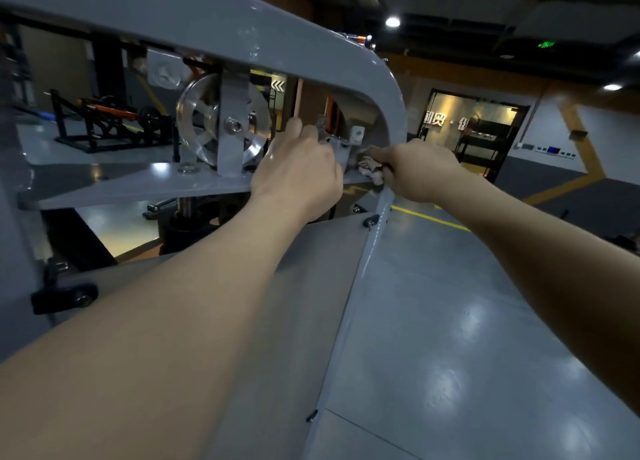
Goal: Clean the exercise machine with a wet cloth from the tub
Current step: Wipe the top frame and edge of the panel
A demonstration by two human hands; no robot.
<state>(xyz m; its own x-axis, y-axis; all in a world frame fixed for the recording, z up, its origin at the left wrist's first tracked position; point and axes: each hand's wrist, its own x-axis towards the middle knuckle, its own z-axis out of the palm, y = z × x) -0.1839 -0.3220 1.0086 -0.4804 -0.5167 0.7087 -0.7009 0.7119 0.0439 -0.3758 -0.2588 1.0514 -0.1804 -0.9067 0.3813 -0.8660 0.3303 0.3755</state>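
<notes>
Head view: wiping plate [121, 186] of exercise machine [242, 19], right corner.
Right hand [419, 170]: fingers clutch cloth [372, 168].
Left hand [298, 172]: fingers grip bracket [337, 144].
Next: likely sweep along plate's edge.

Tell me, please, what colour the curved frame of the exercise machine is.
Grey, slightly glossy; the curved frame shows best in the head view.

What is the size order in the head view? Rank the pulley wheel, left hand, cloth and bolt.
1. The pulley wheel and the left hand look about alike; the hand is nearer, so unranked.
2. The cloth, bunched in the right hand.
3. The bolt.
</notes>
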